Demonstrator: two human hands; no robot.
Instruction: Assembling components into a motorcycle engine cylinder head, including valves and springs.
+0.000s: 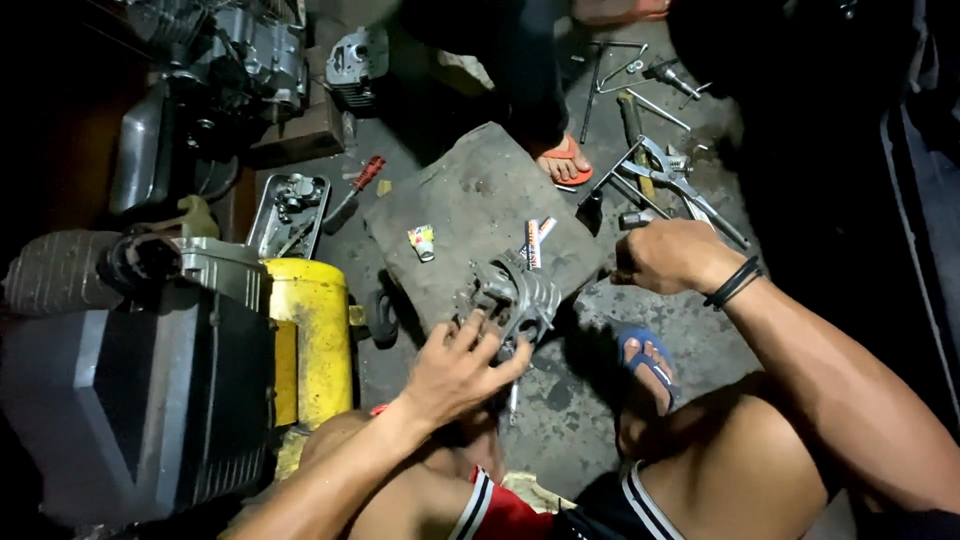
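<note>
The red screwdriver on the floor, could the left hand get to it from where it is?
Probably yes. The left hand rests on the metal engine part, and only the grey mat and open floor lie between it and the red screwdriver.

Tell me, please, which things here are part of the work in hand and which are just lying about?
In hand:
left hand on the metal engine part
right hand gripping a small tool
grey mat under the part

Lying about:
pliers
red-handled screwdriver
metal tray
yellow container
</note>
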